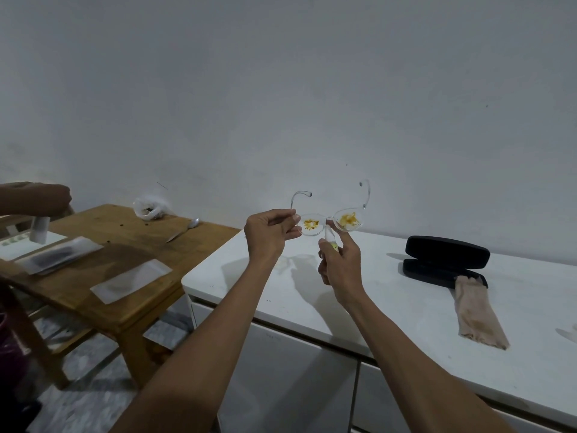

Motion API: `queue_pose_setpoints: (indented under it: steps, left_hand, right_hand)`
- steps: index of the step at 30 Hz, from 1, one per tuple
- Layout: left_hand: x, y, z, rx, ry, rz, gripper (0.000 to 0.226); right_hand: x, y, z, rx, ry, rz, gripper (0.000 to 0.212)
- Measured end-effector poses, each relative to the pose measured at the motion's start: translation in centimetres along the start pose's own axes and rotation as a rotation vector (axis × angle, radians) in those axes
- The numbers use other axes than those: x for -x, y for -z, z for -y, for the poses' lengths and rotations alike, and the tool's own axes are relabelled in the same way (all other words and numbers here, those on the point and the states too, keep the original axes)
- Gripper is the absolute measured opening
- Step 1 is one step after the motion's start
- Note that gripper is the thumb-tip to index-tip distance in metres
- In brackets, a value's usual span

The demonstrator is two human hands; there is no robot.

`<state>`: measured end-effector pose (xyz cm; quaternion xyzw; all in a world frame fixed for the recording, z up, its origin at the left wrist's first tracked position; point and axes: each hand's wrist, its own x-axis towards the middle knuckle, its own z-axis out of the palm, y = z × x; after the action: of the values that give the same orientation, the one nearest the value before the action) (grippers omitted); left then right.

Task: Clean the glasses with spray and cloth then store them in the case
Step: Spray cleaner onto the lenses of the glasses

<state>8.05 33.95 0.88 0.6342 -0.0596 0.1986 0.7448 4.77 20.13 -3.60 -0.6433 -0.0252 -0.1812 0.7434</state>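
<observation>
Clear-framed glasses (pixel 331 221) with yellow-brown smears on both lenses are held up above the white counter (pixel 390 307), temples pointing away from me. My left hand (pixel 268 235) pinches the left end of the frame. My right hand (pixel 340 264) grips a small clear spray bottle (pixel 330 239), its tip just under the bridge of the glasses. A black glasses case (pixel 446 257) lies open on the counter to the right. A beige cloth (pixel 477 310) lies in front of it, one end touching the case.
A wooden table (pixel 125 270) stands to the left with plastic packets, a spoon (pixel 184 231) and a crumpled plastic bag (pixel 150 207). Another person's hand (pixel 43 198) holds a white object at its far left. White cabinet fronts sit below the counter.
</observation>
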Motion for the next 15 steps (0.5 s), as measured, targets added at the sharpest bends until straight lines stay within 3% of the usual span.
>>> queue_pose_setpoints:
  steps: [9,15]
  left_hand:
    - [0.07,-0.08,-0.35,0.008,0.01,-0.003,0.02]
    - [0.28,-0.24,-0.28,0.006,0.009,-0.001,0.022]
  right_hand:
    - [-0.05,-0.44,0.11,-0.109,-0.042,-0.017,0.035]
    - [-0.02,-0.03,-0.08,-0.061,-0.029,0.005,0.047]
